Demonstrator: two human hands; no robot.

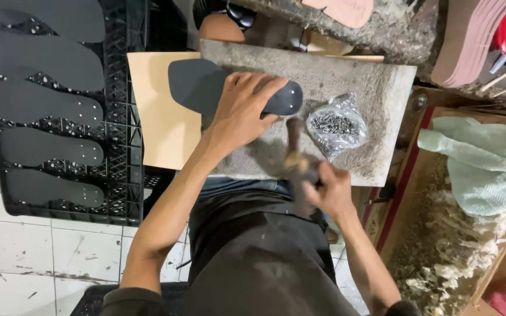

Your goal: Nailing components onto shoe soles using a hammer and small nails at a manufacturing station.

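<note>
A black shoe sole lies flat on a grey stone slab. My left hand presses down on its middle, fingers spread over it. Small shiny tacks dot the sole's tip near my fingertips. My right hand grips a hammer by its wooden handle, blurred by motion, with the head just below the sole's tip. A clear plastic bag of small nails rests on the slab to the right of the hammer.
A black plastic crate at left holds several black soles. A tan board sticks out under the slab. Pink soles are stacked top right, with a pale green cloth and scraps below. White tiled floor is at lower left.
</note>
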